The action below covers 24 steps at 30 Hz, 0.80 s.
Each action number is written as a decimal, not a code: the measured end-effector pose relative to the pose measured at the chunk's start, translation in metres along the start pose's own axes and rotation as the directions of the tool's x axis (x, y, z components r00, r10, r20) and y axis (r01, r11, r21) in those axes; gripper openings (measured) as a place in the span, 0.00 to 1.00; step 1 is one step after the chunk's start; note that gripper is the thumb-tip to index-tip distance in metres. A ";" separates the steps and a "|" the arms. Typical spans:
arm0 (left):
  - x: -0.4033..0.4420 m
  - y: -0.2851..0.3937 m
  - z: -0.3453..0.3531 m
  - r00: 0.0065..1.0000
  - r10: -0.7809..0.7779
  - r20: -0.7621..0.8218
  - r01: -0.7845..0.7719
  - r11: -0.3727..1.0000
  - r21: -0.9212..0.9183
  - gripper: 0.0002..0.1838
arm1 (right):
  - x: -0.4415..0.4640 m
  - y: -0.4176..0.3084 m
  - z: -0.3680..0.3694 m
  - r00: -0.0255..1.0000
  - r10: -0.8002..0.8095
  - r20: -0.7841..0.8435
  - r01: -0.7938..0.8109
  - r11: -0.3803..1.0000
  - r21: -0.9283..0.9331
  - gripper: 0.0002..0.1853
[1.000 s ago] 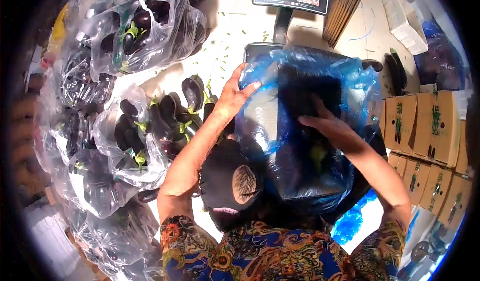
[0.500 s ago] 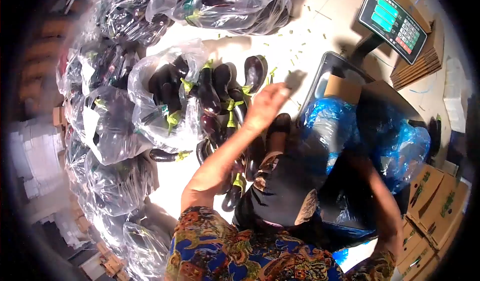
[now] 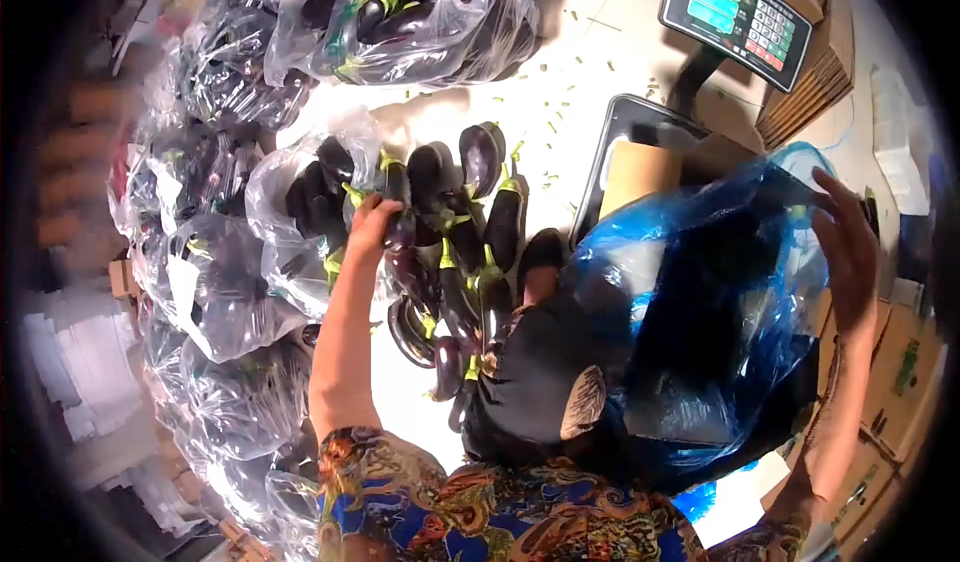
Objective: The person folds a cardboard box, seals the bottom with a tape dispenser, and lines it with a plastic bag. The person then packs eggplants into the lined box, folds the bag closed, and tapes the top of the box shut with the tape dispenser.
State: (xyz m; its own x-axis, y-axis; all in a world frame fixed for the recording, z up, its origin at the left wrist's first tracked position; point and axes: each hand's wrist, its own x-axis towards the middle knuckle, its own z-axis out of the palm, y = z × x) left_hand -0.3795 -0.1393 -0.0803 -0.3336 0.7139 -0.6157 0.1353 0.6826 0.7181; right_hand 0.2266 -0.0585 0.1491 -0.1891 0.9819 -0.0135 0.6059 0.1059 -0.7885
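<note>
My left hand (image 3: 375, 221) has its fingers closed on a dark purple eggplant (image 3: 397, 178) with a green stem. Several more eggplants (image 3: 482, 160) lie loose around it on the white floor. Just left of that hand is an open clear plastic bag (image 3: 268, 184) with eggplants inside. On the right, a blue plastic liner bag (image 3: 660, 224) is spread over a box standing on the scale. My right hand (image 3: 848, 237) is at the bag's far right edge, its curled fingers on the film. The inside of the bag is mostly in shadow.
A scale display (image 3: 735, 22) with lit green panels rises at the top right, above the scale platform (image 3: 612, 127). Filled clear bags of eggplants (image 3: 430, 37) line the top and left. Printed cartons (image 3: 890, 382) stand at the right. Stem bits litter the floor.
My left hand has moved left onto an eggplant. My right hand has come up out of the shadowed box to the right, and the blue bag's edge is pulled up and wider.
</note>
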 end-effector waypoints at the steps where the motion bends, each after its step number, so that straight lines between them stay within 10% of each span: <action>1: -0.003 -0.018 -0.021 0.975 0.019 0.222 0.074 0.912 -0.403 0.32 | -0.003 0.010 0.003 1.000 0.006 0.011 -0.006 0.999 -0.051 0.20; 3: -0.081 0.023 0.018 0.952 0.296 0.082 -0.154 0.691 -0.706 0.38 | -0.010 0.016 0.013 0.998 -0.007 0.058 0.012 0.996 -0.087 0.17; 7: -0.165 0.074 0.062 0.836 0.472 0.281 0.081 0.399 -0.913 0.59 | -0.027 -0.001 0.045 0.978 -0.021 0.209 0.023 1.000 -0.005 0.18; 9: -0.169 0.105 0.076 0.702 0.573 0.423 0.016 0.582 -0.813 0.61 | -0.031 0.001 0.055 0.979 -0.112 0.170 0.111 0.994 0.018 0.21; 11: -0.179 0.133 0.096 0.790 0.431 0.436 -0.069 0.770 -0.635 0.57 | -0.028 -0.007 0.048 0.971 -0.179 0.162 0.191 0.979 -0.065 0.20; 17: -0.222 0.247 0.141 0.531 0.571 0.626 -0.078 0.769 -0.635 0.56 | -0.008 0.031 0.037 0.918 -0.359 -0.166 0.258 0.861 -0.438 0.29; 19: -0.248 0.254 0.154 0.609 0.546 0.576 -0.148 0.791 -0.593 0.54 | 0.009 0.050 0.038 0.877 -0.446 -0.179 0.301 0.801 -0.518 0.31; 22: -0.314 0.265 0.182 0.876 0.101 0.471 0.023 0.968 -0.250 0.46 | 0.024 0.070 0.036 0.831 -0.541 -0.129 0.402 0.745 -0.533 0.38; 23: -0.321 0.288 0.197 0.745 -0.124 0.655 0.178 0.984 -0.016 0.49 | 0.025 0.068 0.037 0.837 -0.526 -0.148 0.384 0.759 -0.525 0.38; 24: -0.308 0.266 0.206 0.653 -0.015 0.757 0.044 0.999 -0.019 0.52 | 0.028 0.063 0.040 0.843 -0.512 -0.166 0.367 0.772 -0.518 0.39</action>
State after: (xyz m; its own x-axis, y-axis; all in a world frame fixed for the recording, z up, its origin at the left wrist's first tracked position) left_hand -0.0489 -0.1460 0.2335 0.4865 0.5743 -0.6584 0.1029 0.7107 0.6959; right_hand 0.2285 -0.0307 0.0743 -0.3413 0.7993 0.4946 0.7990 0.5238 -0.2953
